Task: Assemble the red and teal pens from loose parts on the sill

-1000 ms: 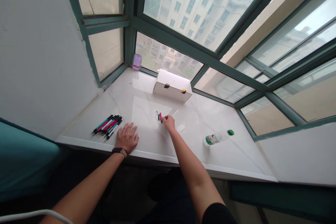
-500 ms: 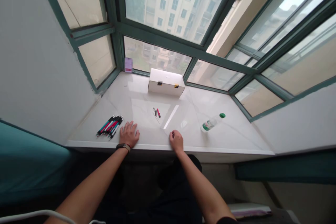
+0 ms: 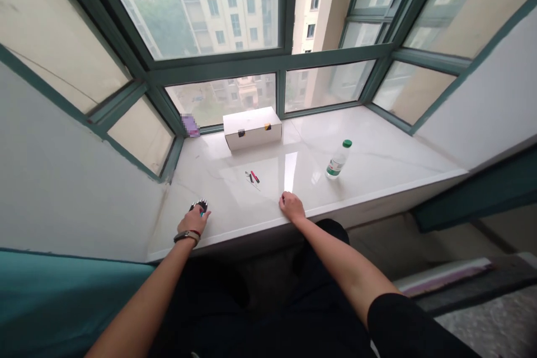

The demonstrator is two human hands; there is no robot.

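Observation:
My left hand lies over a bunch of click pens on the white marble sill, its fingers curled around them and its thumb on the right side. Only the pens' silver-and-black ends and a bit of blue show; the rest is under the hand. My right hand rests as a loose fist on the sill near its front edge, with nothing visible in it. Between the hands and farther back lie small pen parts: a red barrel piece, a black piece and a thin refill.
A white box with two dark-and-yellow tabs stands by the window. A clear bottle with a green cap stands upright on the right. A purple item leans in the back left corner. Teal curtains hang below the sill at either side.
My left hand has moved left from beside the pens onto them, and its fingers have closed over them. My right hand stays a fist on the sill. The camera view has turned.

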